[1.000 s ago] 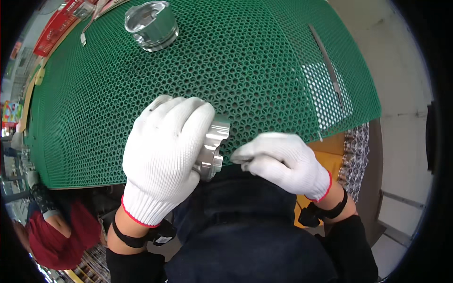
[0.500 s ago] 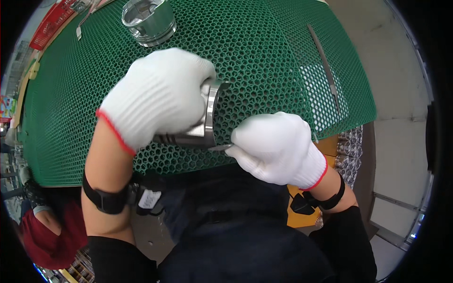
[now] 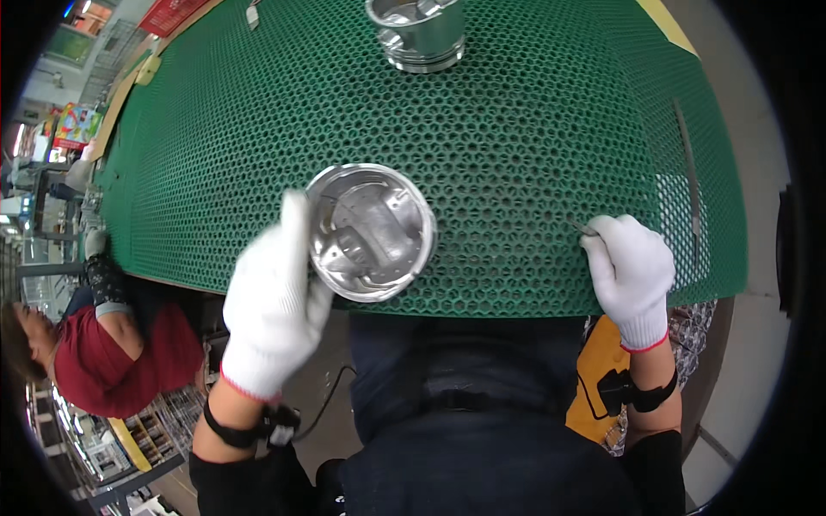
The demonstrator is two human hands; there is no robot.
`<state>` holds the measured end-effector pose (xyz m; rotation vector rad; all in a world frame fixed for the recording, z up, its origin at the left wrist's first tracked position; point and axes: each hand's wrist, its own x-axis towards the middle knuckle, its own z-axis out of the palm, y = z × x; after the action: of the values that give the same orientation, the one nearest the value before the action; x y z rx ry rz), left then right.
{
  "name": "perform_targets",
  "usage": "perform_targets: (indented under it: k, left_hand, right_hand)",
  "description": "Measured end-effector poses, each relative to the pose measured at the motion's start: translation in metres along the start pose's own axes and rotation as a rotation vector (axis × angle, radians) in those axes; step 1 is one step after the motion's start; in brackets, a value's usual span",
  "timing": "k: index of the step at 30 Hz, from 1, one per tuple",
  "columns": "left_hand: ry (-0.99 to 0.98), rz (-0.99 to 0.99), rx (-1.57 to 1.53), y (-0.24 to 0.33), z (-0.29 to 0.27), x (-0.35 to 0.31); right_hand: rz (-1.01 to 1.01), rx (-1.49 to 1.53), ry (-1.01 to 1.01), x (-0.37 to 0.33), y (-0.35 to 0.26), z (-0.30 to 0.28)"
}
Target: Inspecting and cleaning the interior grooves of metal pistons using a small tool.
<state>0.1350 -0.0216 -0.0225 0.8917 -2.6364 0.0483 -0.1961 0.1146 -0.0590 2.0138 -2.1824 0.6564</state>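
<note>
My left hand (image 3: 274, 297), in a white knit glove with a red cuff, grips a metal piston (image 3: 379, 228) by its left side. The piston's hollow inside faces up, showing the pin boss and ribs. Off to the right, my gloved right hand (image 3: 635, 267) is closed on a thin metal tool (image 3: 583, 228); only its narrow tip sticks out past the thumb and forefinger, so its kind is hidden. Both hands are above the near part of a green honeycomb mat (image 3: 516, 155). Farther back a second piston (image 3: 419, 34) stands on the mat.
A long thin metal file or blade (image 3: 688, 176) lies at the mat's right side, by a patch of lighter mesh (image 3: 675, 215). At far left sits a person in a red top (image 3: 120, 361). A red basket (image 3: 168, 15) stands at the back left. Wrapped parts (image 3: 693, 331) are below the right edge.
My left hand has turned the piston so its hollow side faces up. My right hand has pulled away from the piston's rim to the right with the thin tool. The view has shifted.
</note>
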Motion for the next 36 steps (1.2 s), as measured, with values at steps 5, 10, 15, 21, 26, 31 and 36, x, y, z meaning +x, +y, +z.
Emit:
perform_targets:
  k: [5,10,15,21,26,31,36]
  left_hand:
    - [-0.619,0.242,-0.629,0.012,-0.072,0.011]
    - [-0.247,0.41,-0.19,0.014,-0.058,0.062]
    - [-0.203,0.52,0.024,-0.015,-0.029,0.066]
    - [-0.248,-0.134,0.585,-0.168,-0.042,0.056]
    - [-0.178,-0.736,0.219,-0.177,-0.042,0.051]
    - [-0.759,0.031,-0.072,-0.093,-0.065,0.045]
    - [-0.247,0.399,0.294,-0.031,-0.128,0.158]
  right_hand:
    - [0.019,0.014,-0.008,0.0,0.003,0.005]
    - [0.011,0.005,0.035,0.005,-0.003,0.003]
    - [-0.004,-0.078,0.021,-0.001,0.003,0.0]
    - [-0.046,-0.004,0.051,-0.001,0.0,-0.009]
    - [-0.012,0.079,0.039,-0.003,0.007,-0.007]
    - [-0.025,0.09,0.02,0.01,-0.003,-0.003]
    - [-0.046,0.084,0.066,-0.002,0.01,-0.004]
